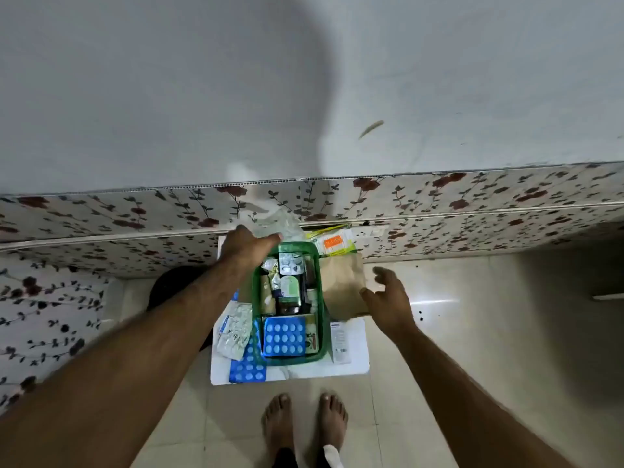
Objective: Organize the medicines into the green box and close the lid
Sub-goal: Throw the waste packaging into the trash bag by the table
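Observation:
The green box (323, 319) stands open on a white sheet (354, 363) on the floor, packed with bottles, tubes and a blue blister pack (284, 336). My left hand (246, 246) reaches over its far left corner, its fingers on a clear plastic bag (282, 224). My right hand (388, 298) hovers to the right of the box, fingers spread, at the edge of a brown paper bag (342, 285). Silver blister strips (234, 332) and a second blue blister pack (248, 366) lie left of the box. A white packet (340, 341) lies to its right.
A floral-patterned panel (472, 211) runs along the wall behind the box. An orange-labelled packet (334, 243) leans there. A dark round object (175, 285) sits to the left under my arm. My bare feet (304, 420) stand on the tiled floor just before the sheet.

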